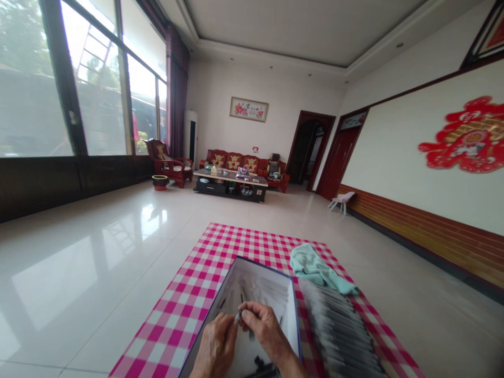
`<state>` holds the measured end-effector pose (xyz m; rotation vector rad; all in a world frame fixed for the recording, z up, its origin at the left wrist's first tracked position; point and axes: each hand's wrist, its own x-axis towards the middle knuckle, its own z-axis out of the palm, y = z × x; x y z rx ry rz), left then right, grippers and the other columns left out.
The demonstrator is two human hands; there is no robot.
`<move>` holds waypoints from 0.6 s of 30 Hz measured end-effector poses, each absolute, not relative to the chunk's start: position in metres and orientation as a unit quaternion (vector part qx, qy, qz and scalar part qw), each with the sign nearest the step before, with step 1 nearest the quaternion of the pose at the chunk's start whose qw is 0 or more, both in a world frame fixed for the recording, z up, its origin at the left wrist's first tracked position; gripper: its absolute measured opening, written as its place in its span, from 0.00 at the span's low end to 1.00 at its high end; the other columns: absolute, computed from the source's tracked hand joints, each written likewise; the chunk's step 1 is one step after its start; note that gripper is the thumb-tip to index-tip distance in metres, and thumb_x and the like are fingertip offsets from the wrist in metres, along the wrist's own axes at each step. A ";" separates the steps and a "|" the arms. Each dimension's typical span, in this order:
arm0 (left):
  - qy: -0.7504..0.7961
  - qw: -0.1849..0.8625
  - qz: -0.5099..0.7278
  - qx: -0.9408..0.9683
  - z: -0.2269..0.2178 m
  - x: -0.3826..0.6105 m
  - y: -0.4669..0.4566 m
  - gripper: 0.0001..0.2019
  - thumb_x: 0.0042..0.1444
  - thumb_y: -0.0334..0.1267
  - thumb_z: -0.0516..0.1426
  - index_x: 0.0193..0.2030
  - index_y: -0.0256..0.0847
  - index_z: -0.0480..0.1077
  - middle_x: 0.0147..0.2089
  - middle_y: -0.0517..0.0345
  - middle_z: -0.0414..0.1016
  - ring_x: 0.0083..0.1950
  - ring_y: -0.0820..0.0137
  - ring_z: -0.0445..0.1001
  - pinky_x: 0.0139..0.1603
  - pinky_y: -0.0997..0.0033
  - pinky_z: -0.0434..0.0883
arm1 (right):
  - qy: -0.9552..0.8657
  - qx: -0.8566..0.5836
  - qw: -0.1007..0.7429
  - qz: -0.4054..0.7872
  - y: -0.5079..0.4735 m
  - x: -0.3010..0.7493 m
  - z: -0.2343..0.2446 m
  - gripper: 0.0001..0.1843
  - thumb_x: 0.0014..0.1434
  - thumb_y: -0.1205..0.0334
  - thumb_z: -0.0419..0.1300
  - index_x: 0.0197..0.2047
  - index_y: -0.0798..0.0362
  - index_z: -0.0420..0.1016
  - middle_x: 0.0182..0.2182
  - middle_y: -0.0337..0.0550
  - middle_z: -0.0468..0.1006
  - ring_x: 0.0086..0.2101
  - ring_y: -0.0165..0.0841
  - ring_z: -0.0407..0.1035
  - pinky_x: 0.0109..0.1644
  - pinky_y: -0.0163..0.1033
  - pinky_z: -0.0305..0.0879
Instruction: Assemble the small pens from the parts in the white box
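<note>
My left hand (219,338) and my right hand (264,325) meet over a white box (296,315) with a blue rim. Between their closed fingertips is a small piece (238,315), dark with a pale, clear part; its exact kind is too small and blurred to tell. Inside the box, beyond the hands, lie clear, thin sleeves (268,287) and a few slim dark sticks. Near the box's front end sit black parts (261,366), partly cut off by the frame. My right forearm covers some of the box's right side.
A pink-and-white checked cloth (189,286) lies beneath the box. To its right are a row of slim dark items in clear sleeves (342,331) and a mint-green cloth (315,265). Farther off stand a low table (232,181), wooden seats and a small stool (342,201).
</note>
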<state>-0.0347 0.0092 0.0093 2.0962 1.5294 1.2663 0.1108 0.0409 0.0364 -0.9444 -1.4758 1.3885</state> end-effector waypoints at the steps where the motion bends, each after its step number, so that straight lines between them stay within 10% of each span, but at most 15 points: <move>1: 0.525 0.125 0.435 0.720 0.008 -0.035 0.009 0.15 0.62 0.38 0.46 0.29 0.41 0.72 0.26 0.58 0.72 0.27 0.73 0.73 0.28 0.78 0.65 | -0.594 -0.376 0.439 0.560 0.041 0.111 0.036 0.12 0.54 0.56 0.60 0.36 0.55 0.76 0.22 0.37 0.72 0.25 0.29 0.64 0.33 0.35 0.61; 18: 0.481 0.073 0.474 0.734 -0.008 -0.028 0.013 0.17 0.63 0.41 0.46 0.28 0.42 0.69 0.24 0.59 0.69 0.25 0.73 0.72 0.26 0.78 0.64 | -0.754 -0.466 0.411 0.214 0.040 0.104 0.025 0.19 0.62 0.56 0.48 0.21 0.52 0.63 0.20 0.34 0.62 0.24 0.29 0.59 0.29 0.33 0.56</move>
